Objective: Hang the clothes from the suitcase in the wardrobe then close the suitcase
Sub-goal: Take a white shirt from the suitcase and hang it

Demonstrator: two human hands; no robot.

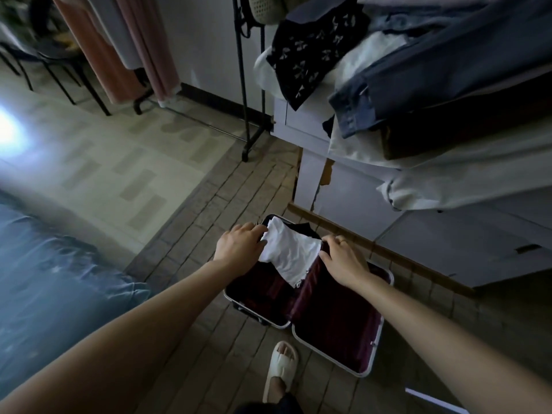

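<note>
An open suitcase (375,348) with a dark red lining and a pale rim lies flat on the tiled floor. A white garment (291,255) lies across its far half, over something dark. My left hand (239,245) grips the garment's upper left corner. My right hand (343,261) pinches its right edge, fingers curled; a ring shows on one finger. A black clothes rack (245,85) stands at the back, with pink and peach garments (140,46) hanging at its left end.
A pile of clothes (418,73), denim, dark patterned and white, lies on a white cabinet at the right. A bed with blue bedding (44,264) fills the left. My foot in a white slipper (280,372) stands just before the suitcase. Black chair legs (59,76) show at far left.
</note>
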